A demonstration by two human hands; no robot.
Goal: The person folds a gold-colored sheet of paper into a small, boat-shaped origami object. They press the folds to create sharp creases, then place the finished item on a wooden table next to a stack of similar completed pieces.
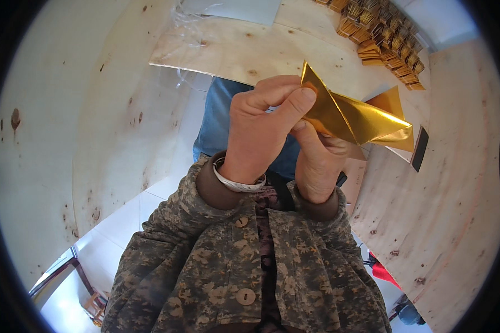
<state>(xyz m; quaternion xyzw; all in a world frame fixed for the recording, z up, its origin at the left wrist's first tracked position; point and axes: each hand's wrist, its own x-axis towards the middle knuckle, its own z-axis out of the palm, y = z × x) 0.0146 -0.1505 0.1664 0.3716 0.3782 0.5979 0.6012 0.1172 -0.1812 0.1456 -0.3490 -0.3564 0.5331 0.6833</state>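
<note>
Head view. Folded gold foil [350, 114] lies right of the left hand [261, 119], which pinches its left end between thumb and fingers. Right hand [319, 161] holds the lower edge from below, thumb uppermost. Foil is up off the plywood [228, 53], which is pale, knotted, spread left, ahead and right; tiled floor [108, 241] beneath. Count: two hands, one foil held, one bracelet [236, 183], one pale sheet [239, 10]. Bundles [383, 39] upper right: many, probably paper, too crowded to number.

Forearms [178, 208] angled inward, left hand [258, 130] higher, thumb [297, 105] pinching with bent fingers [272, 93], right hand [319, 169] lower, just beside, its thumb pointing up
</note>
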